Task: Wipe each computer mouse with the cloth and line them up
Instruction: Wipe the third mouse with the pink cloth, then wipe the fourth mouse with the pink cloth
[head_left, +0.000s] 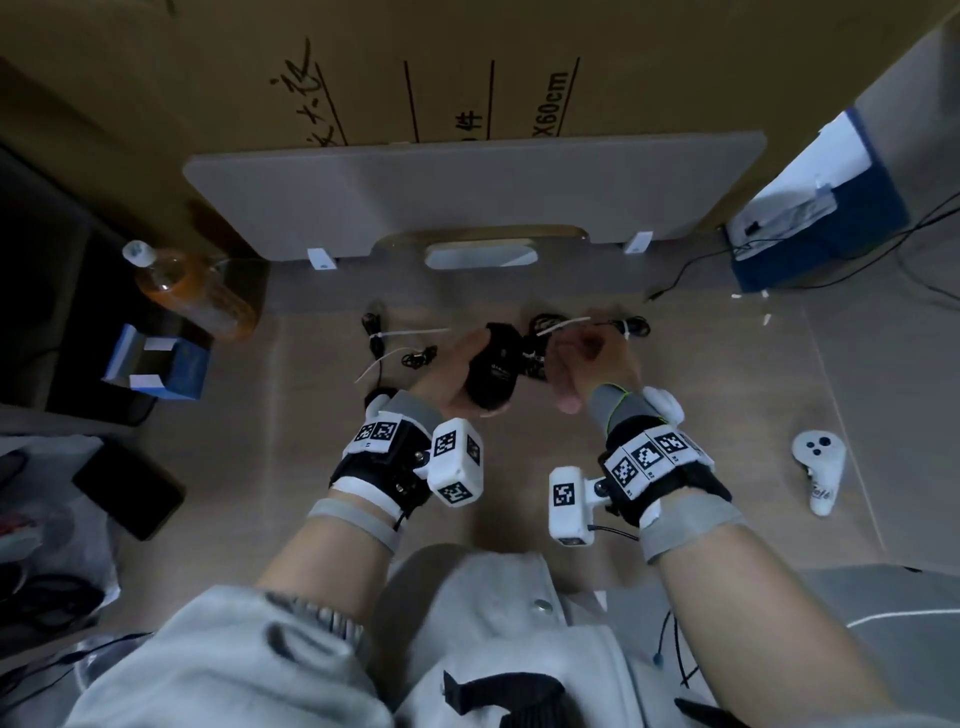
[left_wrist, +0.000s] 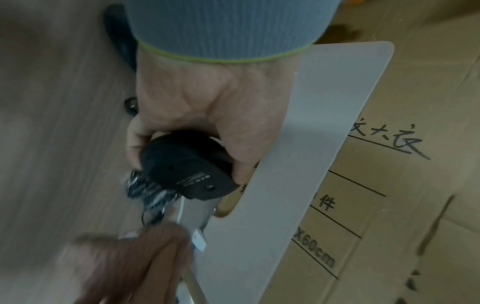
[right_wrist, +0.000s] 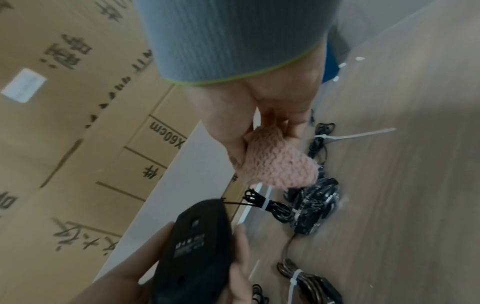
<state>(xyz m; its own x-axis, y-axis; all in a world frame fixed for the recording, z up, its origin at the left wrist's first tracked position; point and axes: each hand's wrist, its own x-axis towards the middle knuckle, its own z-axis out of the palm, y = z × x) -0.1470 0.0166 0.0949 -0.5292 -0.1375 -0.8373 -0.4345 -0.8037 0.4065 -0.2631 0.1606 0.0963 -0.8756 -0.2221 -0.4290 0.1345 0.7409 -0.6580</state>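
Note:
My left hand (head_left: 460, 366) grips a black computer mouse (head_left: 493, 371) by its sides, underside up, above the wooden floor. In the left wrist view the mouse (left_wrist: 187, 166) shows its label, with my fingers (left_wrist: 135, 142) curled round it. My right hand (head_left: 589, 364) pinches a pink knitted cloth (right_wrist: 278, 162) just to the right of that mouse, without touching it. A second black mouse in a clear bag (right_wrist: 314, 209) lies on the floor below the cloth, beside zip-tied cable bundles (right_wrist: 270, 203). A dark rounded object (head_left: 376, 399) sits half hidden by my left wrist.
A grey board (head_left: 467, 192) leans on a big cardboard box (head_left: 467, 67) at the back. An orange drink bottle (head_left: 192, 296), a blue box (head_left: 156, 364) and a black phone (head_left: 130, 488) lie to the left. A white controller (head_left: 818, 467) lies to the right.

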